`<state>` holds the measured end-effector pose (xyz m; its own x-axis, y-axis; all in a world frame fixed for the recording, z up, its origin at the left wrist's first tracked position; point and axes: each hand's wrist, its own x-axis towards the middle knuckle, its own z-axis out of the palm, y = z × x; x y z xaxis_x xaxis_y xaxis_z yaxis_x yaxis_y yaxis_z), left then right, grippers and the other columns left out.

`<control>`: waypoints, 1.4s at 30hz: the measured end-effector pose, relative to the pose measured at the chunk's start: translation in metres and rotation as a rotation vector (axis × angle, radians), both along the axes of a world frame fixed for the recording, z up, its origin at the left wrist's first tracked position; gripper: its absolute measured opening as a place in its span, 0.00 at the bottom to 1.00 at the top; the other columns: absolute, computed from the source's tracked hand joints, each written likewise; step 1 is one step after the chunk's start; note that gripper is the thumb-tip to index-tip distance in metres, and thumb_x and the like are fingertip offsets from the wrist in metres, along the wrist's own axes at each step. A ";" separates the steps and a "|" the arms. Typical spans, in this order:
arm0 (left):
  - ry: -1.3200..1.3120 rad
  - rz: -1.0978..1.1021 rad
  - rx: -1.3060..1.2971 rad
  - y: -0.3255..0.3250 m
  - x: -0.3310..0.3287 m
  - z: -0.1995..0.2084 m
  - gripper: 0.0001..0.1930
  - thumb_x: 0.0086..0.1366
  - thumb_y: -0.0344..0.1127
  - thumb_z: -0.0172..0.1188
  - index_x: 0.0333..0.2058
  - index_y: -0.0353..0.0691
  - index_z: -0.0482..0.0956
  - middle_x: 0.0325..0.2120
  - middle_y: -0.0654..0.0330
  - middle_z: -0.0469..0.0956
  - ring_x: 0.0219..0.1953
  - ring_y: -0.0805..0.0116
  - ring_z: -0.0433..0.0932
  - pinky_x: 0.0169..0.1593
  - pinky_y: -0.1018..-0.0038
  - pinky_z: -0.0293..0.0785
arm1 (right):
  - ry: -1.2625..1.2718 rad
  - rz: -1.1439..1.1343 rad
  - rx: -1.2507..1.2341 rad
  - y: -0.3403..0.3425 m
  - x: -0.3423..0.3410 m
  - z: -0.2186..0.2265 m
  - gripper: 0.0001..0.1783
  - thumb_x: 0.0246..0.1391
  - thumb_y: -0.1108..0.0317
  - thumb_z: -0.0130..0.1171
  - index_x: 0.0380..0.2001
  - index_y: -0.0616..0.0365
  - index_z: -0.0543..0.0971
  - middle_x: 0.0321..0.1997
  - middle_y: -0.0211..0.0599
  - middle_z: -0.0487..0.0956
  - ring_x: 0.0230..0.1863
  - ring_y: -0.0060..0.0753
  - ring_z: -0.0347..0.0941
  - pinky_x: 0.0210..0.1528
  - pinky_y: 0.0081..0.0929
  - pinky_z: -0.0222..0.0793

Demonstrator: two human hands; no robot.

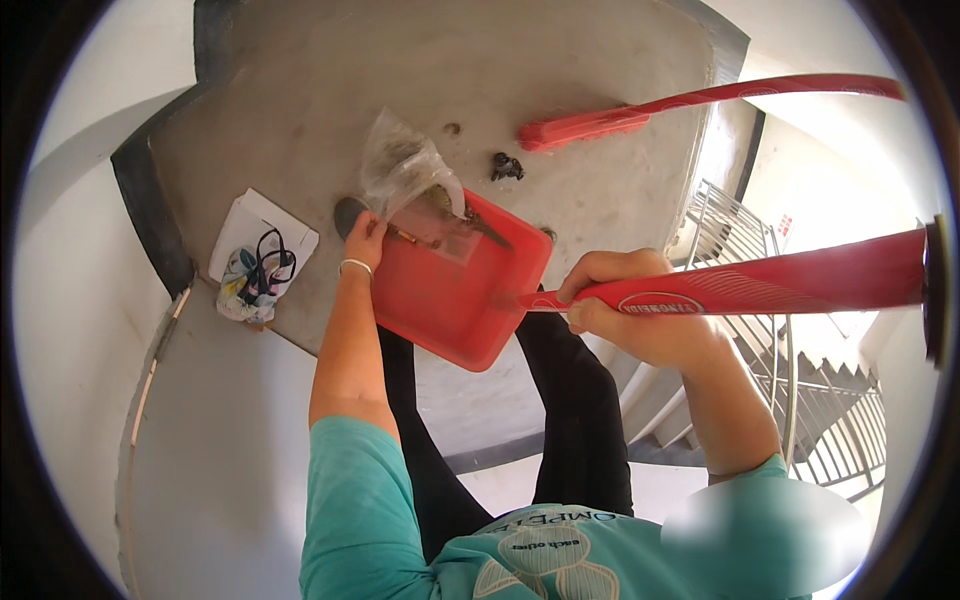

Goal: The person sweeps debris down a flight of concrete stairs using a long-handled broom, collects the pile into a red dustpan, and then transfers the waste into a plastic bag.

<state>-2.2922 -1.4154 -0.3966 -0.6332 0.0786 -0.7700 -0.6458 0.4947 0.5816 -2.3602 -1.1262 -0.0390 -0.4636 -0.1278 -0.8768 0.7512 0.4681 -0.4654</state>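
Note:
My right hand (640, 305) is wrapped round the red handle (800, 275) of a dustpan, close to where it joins the pan. The red dustpan (440, 315) is in front of my legs. My left hand (365, 240), at the pan's far left corner, has its fingers closed on the edge of a crumpled clear plastic bag (400, 155). Part of that bag lies over the pan's far end. A thin brown stick (410, 236) and a dark pointed piece (488, 232) show there. Whether these are inside the bag or under it, I cannot tell.
A red broom (590, 128) rests beyond the pan, its handle reaching right. Near it on the concrete floor lies a small black clump (507, 167). At left are a white box (245, 225) and a bag with black cords (258, 280). Metal stair railings (740, 230) stand at right.

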 end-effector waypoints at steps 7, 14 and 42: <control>-0.074 -0.126 -0.022 -0.020 -0.009 0.004 0.09 0.59 0.36 0.51 0.34 0.38 0.69 0.30 0.56 0.73 0.34 0.65 0.70 0.41 0.73 0.64 | -0.113 -0.151 0.031 -0.031 -0.021 0.000 0.07 0.42 0.71 0.52 0.24 0.64 0.75 0.21 0.36 0.76 0.22 0.23 0.75 0.25 0.16 0.70; -0.039 -0.070 0.036 -0.017 -0.002 0.008 0.11 0.60 0.41 0.49 0.34 0.39 0.69 0.34 0.53 0.73 0.38 0.56 0.71 0.43 0.68 0.65 | -0.033 -0.101 0.048 -0.045 -0.030 0.017 0.08 0.42 0.70 0.52 0.24 0.64 0.76 0.21 0.36 0.76 0.21 0.24 0.75 0.22 0.16 0.70; -0.045 -0.156 -0.011 -0.011 0.033 0.008 0.09 0.58 0.37 0.51 0.31 0.37 0.68 0.26 0.54 0.72 0.32 0.62 0.69 0.39 0.71 0.64 | -0.080 -0.128 -0.036 0.007 0.031 -0.005 0.08 0.43 0.69 0.52 0.25 0.64 0.75 0.21 0.33 0.75 0.24 0.19 0.73 0.26 0.15 0.68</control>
